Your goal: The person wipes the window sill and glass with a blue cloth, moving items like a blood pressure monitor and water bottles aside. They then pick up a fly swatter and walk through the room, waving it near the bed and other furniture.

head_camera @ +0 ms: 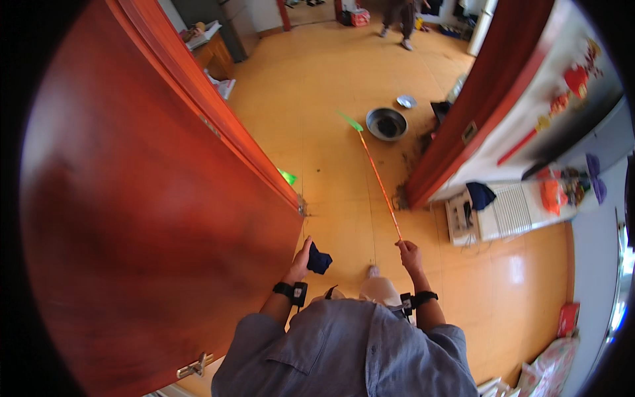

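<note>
My right hand (410,255) grips the near end of a long thin stick (380,181) with an orange-red patterned shaft. The stick points forward through the doorway, and a flat green piece (353,122) is at its far end, close to a metal basin (386,124). In my left hand (301,260) is a crumpled dark blue cloth (319,258), held beside the edge of the open wooden door (163,213).
A reddish door frame (488,99) rises at the right. Beyond it a small metal bowl (406,101) lies on the floor, and a person (400,20) stands farther off. A long white unit (511,211) bearing another dark cloth (480,196) stands along the right wall.
</note>
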### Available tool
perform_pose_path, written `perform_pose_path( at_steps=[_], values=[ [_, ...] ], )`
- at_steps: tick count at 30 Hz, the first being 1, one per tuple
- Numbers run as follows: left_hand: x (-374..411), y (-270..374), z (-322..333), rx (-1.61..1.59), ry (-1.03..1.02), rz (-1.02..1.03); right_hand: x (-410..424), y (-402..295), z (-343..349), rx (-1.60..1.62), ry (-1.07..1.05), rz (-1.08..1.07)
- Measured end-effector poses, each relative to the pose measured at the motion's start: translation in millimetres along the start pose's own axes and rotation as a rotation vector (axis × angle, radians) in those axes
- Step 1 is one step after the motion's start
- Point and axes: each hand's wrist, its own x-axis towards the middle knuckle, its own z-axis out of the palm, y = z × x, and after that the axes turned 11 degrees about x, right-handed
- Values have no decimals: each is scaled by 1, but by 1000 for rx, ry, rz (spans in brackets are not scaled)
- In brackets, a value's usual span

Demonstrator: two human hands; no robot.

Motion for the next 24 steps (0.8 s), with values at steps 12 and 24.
perform_pose_path(
  at_steps=[12, 24],
  values=[
    [164, 99, 18, -247, 116, 46, 249, -52, 67, -8, -248, 108],
    [318, 314, -2, -333, 96, 85, 464, -182, 213, 2, -350, 179]
  ],
)
